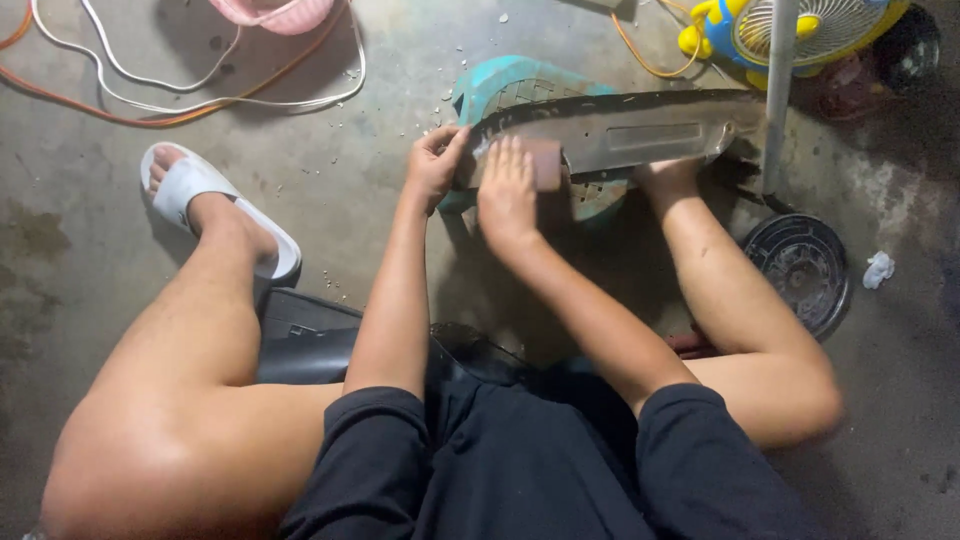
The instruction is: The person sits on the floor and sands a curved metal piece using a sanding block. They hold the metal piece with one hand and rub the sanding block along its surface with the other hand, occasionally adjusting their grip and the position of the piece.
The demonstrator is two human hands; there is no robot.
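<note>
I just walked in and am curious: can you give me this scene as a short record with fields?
Left hand: grips the end of a long grey plastic panel
Right hand: presses a brown rectangular block flat on the panel
Support: teal plastic stool under the panel
Floor: bare concrete
Nearby: round black grille

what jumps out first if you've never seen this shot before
Dead centre, the left hand grips the end of a long grey plastic panel while the right hand presses a brownish block flat on it. The panel rests on a teal stool. At the top right stands a bright yellow and blue fan; orange and white cables loop across the concrete top left.
</note>
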